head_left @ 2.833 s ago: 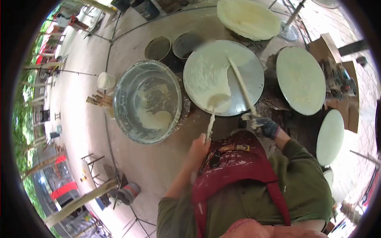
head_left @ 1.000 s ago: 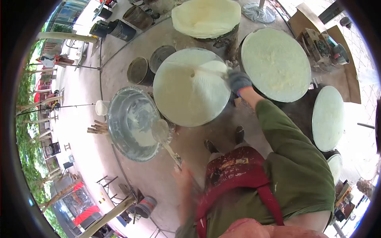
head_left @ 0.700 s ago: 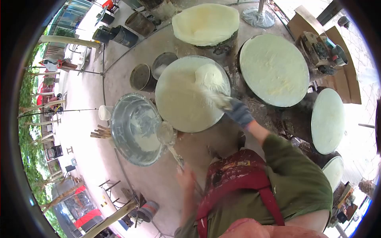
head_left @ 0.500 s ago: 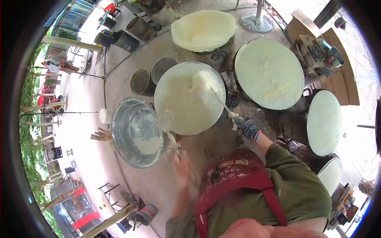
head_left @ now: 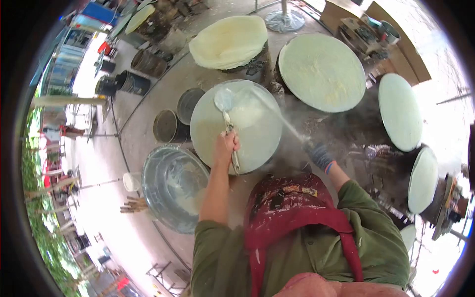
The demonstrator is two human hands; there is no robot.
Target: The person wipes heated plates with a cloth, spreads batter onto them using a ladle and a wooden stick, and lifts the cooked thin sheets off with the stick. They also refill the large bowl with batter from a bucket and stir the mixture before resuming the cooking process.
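We have the round griddle (head_left: 257, 143) straight ahead of us, just past our red apron (head_left: 292, 213), and a pale film of batter already covers most of its face, thicker and whiter toward the middle and far side. Our ladle (head_left: 223, 100) sits tipped over the far-left part of that plate, its bowl looking nearly emptied, so we judge the pouring close to done and the evening-out as the part left. Our left hand (head_left: 226, 145), bare, is closed around the ladle's handle above the near half of the griddle. Our right hand (head_left: 320, 156), in a dark glove, is wrapped tight on the end of a long thin spreader stick (head_left: 279, 119) that slants across the plate from the near right; whether its far tip touches the batter we cannot tell through the steam.

To the left stands the big metal basin (head_left: 163, 171) with batter low in its bottom, clear of both hands. Two dark buckets (head_left: 166, 126) stand just behind it. Beyond the griddle a finished stack of thin sheets (head_left: 227, 42) rests on a stand, and to the right three more round plates (head_left: 321, 72) carry pale, set-looking layers.
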